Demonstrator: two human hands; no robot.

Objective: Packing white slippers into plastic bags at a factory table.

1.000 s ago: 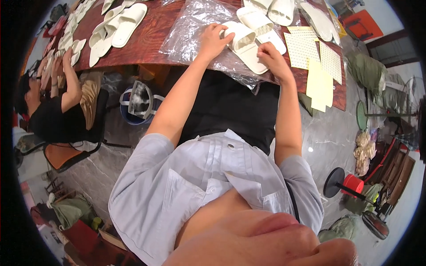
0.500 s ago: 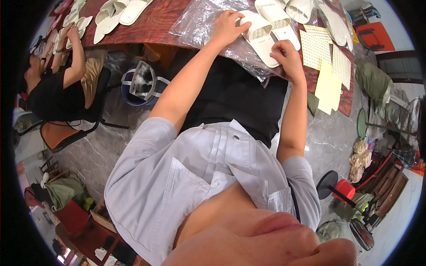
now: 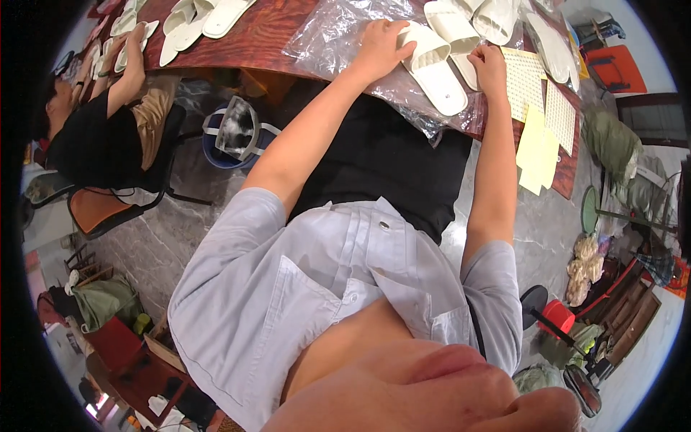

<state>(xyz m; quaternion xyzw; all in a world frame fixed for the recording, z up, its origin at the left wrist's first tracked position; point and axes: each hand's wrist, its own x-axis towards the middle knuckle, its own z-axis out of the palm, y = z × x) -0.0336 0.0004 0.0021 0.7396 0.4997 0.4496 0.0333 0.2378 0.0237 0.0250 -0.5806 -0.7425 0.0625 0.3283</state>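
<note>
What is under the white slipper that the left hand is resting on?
Under the white slipper lies a clear plastic bag spread over the red-brown table. The left hand covers the slipper's near end.

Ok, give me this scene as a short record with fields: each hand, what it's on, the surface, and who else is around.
left hand: left hand rests on a white slipper, fingers curled over its strap
right hand: right hand touches the slipper's far edge, beside a perforated cream sheet
under the slipper: clear plastic bag
surface: reddish wooden table
also on table: more white slippers, yellow sheets
nearby: another person seated at the table to the left
</note>
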